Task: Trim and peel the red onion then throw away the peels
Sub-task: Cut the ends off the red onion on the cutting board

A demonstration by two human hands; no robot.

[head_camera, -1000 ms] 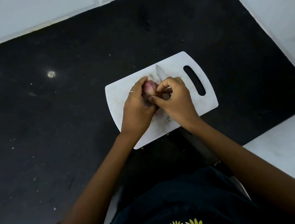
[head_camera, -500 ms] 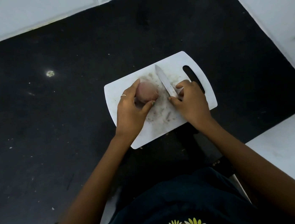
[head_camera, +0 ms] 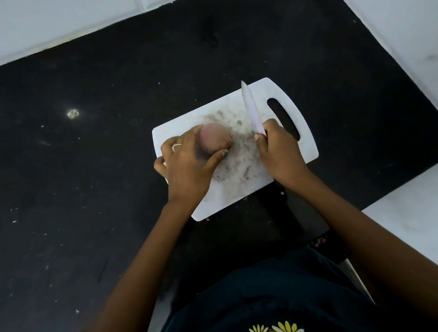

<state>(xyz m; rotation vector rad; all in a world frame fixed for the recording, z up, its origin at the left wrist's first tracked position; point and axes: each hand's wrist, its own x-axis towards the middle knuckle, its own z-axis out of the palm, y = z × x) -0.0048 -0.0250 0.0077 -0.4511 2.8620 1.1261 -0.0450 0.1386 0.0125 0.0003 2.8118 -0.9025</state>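
A red onion (head_camera: 215, 138) rests on the white cutting board (head_camera: 300, 139), on the board's left half. My left hand (head_camera: 188, 164) grips the onion from the left and near side, thumb and fingers wrapped around it. My right hand (head_camera: 279, 150) is closed on a knife (head_camera: 251, 109) whose pale blade points away from me, tip near the board's far edge, a little to the right of the onion. Blade and onion are apart. The knife's handle is hidden inside my fist. Dark smears and small scraps cover the board's middle.
The board lies on a black countertop (head_camera: 78, 197) speckled with crumbs. White tiled walls (head_camera: 56, 20) border it at the back and right (head_camera: 401, 19). A white surface (head_camera: 427, 228) sits at the near right. The board's handle slot (head_camera: 282, 118) is beside my right hand.
My hands were together on the onion; the right hand has pulled away to the right with the knife and lifted the blade more upright. The left hand has kept hold of the onion.
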